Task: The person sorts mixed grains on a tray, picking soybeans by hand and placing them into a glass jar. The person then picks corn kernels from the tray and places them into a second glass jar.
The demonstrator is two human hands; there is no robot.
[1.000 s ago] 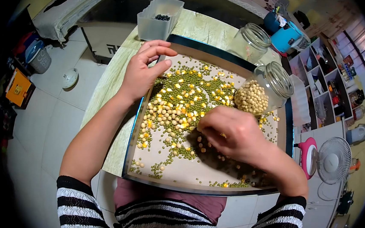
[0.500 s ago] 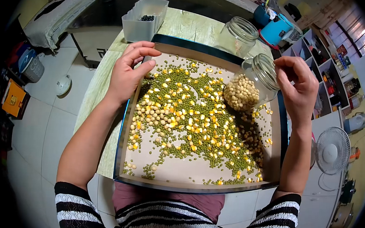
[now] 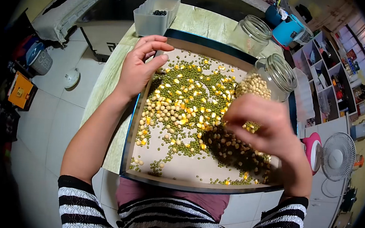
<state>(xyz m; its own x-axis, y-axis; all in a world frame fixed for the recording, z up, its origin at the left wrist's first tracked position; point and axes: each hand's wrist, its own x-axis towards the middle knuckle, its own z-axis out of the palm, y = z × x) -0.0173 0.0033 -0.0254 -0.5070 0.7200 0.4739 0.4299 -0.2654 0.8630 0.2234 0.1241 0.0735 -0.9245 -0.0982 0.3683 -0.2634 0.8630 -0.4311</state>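
Note:
A shallow box (image 3: 178, 171) holds scattered green beans (image 3: 187, 78), yellow-white corn kernels (image 3: 183, 122) and round beige beans (image 3: 166, 106). My left hand (image 3: 141, 65) rests at the box's upper left edge, fingers apart and holding nothing. Over the right part of the box is my right hand (image 3: 263, 122), blurred, its fingers bent together; whether something is between them is hidden. Just beyond it a glass jar (image 3: 279, 76) with beige beans inside lies tilted on the box's right side, its open mouth toward the upper right.
Behind the box stand a second glass jar (image 3: 251, 36) and a translucent divided container (image 3: 149, 23) with dark beans. A blue kettle (image 3: 288, 31) is at the back right. A white fan (image 3: 338, 156) and shelves (image 3: 329, 78) are farther right.
My right hand went from the box to the jar's mouth, and is now back over the box, in front of the jar. My left hand has stayed at the box's edge.

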